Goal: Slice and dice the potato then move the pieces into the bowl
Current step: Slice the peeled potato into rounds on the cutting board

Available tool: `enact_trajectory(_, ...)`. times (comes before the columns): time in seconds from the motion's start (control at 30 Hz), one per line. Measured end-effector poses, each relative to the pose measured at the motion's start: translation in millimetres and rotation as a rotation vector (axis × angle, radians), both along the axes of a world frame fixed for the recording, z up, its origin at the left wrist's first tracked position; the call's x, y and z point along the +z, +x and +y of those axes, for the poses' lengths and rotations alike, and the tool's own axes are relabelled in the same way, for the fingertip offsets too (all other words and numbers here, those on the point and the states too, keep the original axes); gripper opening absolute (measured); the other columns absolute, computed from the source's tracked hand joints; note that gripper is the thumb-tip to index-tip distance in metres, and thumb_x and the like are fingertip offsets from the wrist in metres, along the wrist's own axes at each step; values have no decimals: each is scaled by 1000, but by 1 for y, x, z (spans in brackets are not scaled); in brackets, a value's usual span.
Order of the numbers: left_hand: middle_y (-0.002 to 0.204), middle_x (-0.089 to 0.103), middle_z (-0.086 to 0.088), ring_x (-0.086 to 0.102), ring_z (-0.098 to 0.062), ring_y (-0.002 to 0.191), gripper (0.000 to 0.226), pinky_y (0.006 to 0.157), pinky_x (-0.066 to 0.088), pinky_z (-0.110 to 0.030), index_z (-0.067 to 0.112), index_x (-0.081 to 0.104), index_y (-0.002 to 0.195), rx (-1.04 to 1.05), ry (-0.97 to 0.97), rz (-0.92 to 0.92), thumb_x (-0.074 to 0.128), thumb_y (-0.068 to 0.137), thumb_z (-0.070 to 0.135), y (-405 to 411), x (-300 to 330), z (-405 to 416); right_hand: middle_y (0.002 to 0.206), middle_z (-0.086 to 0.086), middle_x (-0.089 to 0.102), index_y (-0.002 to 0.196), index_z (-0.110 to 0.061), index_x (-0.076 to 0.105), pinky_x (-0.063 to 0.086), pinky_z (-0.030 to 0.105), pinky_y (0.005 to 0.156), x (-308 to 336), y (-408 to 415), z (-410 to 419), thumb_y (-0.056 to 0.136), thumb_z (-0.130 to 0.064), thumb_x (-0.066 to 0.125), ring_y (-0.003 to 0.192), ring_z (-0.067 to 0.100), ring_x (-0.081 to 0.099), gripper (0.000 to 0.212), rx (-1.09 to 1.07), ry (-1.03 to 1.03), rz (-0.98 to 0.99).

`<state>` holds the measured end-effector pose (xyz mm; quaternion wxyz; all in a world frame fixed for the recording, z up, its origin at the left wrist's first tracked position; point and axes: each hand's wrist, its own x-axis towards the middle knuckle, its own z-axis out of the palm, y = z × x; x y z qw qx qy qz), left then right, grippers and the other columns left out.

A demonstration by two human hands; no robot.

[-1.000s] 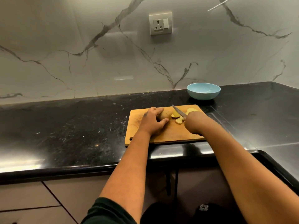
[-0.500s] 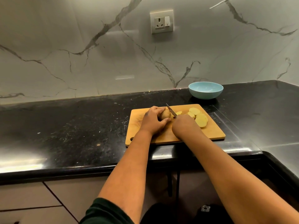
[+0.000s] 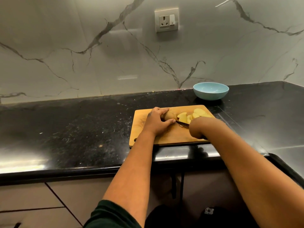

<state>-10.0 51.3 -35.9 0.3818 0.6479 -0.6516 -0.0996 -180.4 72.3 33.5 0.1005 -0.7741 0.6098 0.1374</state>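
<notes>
Black stone counter under a marble-veined wall, wooden cutting board set at centre frame, blue bowl just beyond its upper right corner, near enough, I'd judge, for a short transfer. Your left hand curls over the uncut stub of the potato to pin it, thumb tucked close beside the knife. Your right hand seems to grip the handle, though its fingers are hidden; cut slices lie fanned toward the board's upper right.

Home kitchen: black granite counter, marble backsplash, cabinets.
</notes>
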Motion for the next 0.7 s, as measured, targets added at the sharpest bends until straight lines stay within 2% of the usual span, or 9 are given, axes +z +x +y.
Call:
enact_trajectory(0.07,135,51,-2,50,-18,120,69,98,45,-29,23,48,144,-19,15,-16,74,83,43,-1,0,2,96,12,53,119,-3,52,45,27,68,8,-15,3,99,-8,41,82,21,52,23,-23,5,-101)
enact_trajectory(0.1,136,52,-2,50,-18,122,70,101,46,-31,22,46,146,-25,20,-25,73,85,44,-1,0,2,85,11,50,104,-3,53,42,25,60,12,-20,5,99,-8,41,71,19,48,13,-50,-8,-152)
enact_trajectory(0.13,138,52,-2,50,-18,123,70,104,45,-34,21,44,147,-24,22,-35,71,86,43,-1,0,2,79,10,48,98,-3,52,40,25,56,14,-21,5,100,-7,42,65,18,46,11,-74,-42,-194)
enact_trajectory(0.17,140,52,-3,49,-19,124,69,105,45,-36,21,43,147,-18,24,-43,70,88,42,-1,0,2,78,10,47,100,-2,53,42,25,57,14,-21,6,100,-7,44,64,18,47,11,-83,-81,-220)
enact_trajectory(0.27,139,54,-2,51,-18,124,65,105,45,-36,21,48,144,-3,15,-22,72,87,39,-2,1,4,97,13,56,130,1,51,49,29,73,5,-6,6,100,-8,46,84,22,57,32,-50,-155,-256)
enact_trajectory(0.37,133,59,-2,55,-17,118,64,102,48,-35,20,55,139,0,-16,18,77,82,40,-1,0,4,124,12,56,139,-7,46,48,29,80,-15,13,2,100,-11,42,108,24,58,40,-31,-194,-212)
enact_trajectory(0.53,134,58,-3,55,-17,118,65,96,46,-26,18,55,140,9,-5,28,77,82,39,1,0,2,122,15,58,127,-3,54,39,30,73,-35,20,-3,98,-12,42,105,29,58,33,-23,-225,-270)
enact_trajectory(0.63,135,57,-4,54,-18,119,66,97,46,-28,18,53,140,5,8,45,77,83,39,1,0,0,124,11,58,132,-8,52,39,27,70,-33,23,-4,98,-13,43,95,21,56,35,-44,-212,-245)
enact_trajectory(0.7,135,57,-3,54,-18,119,66,95,45,-26,18,54,140,5,8,62,77,82,38,1,-1,-1,118,9,58,134,-12,52,40,23,63,-36,25,-7,98,-13,43,84,17,52,37,-56,-206,-257)
